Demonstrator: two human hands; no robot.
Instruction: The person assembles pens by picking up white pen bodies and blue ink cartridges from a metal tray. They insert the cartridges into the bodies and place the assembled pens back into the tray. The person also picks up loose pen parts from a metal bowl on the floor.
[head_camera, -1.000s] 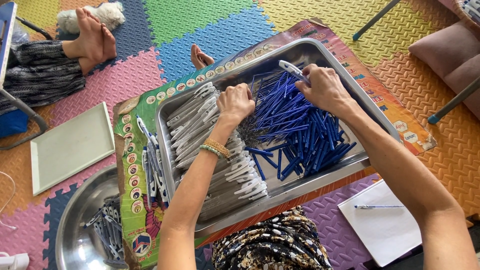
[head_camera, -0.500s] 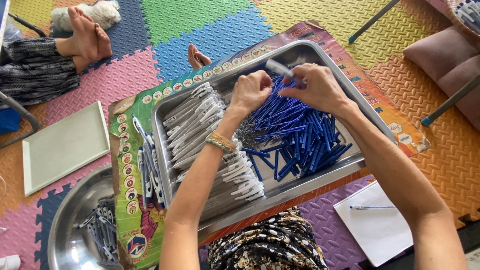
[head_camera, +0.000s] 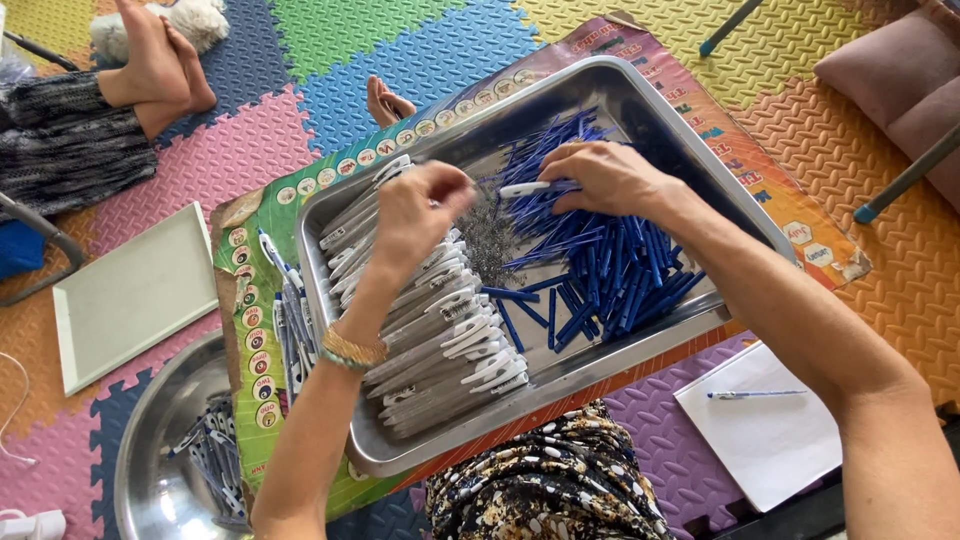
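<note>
Pinched in right hand (head_camera: 612, 178) fingertips over the far middle of the steel tray (head_camera: 395, 455): a white pen barrel (head_camera: 524, 188), long axis crosswise, free end toward the left hand (head_camera: 418, 212). Left fingers bunched together above the springs (head_camera: 490, 240) (contents not visible). Probably light, stiff, slick plastic; best gripped mid-barrel.
</note>
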